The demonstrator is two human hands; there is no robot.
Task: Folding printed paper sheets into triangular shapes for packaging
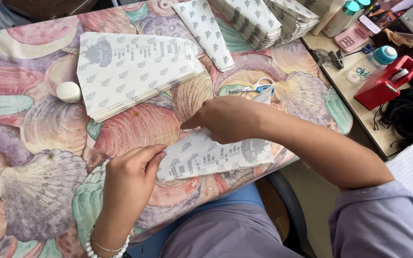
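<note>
Matt printed paper sheet (pixel 216 155) — on a smooth, glossy shell-patterned tablecloth (pixel 39 167); shiny red plastic tape dispenser (pixel 383 83).

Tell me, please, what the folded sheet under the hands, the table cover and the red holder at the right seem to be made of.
Folded sheet: thin printed paper, matte; it creases sharply under the left hand and right hand.
Table cover: probably vinyl or oilcloth with a shell print; it shows a slight sheen.
Red holder: likely hard plastic, smooth and glossy.

Lavender sleeve (pixel 383 224), white bead bracelet (pixel 102 249)
</note>
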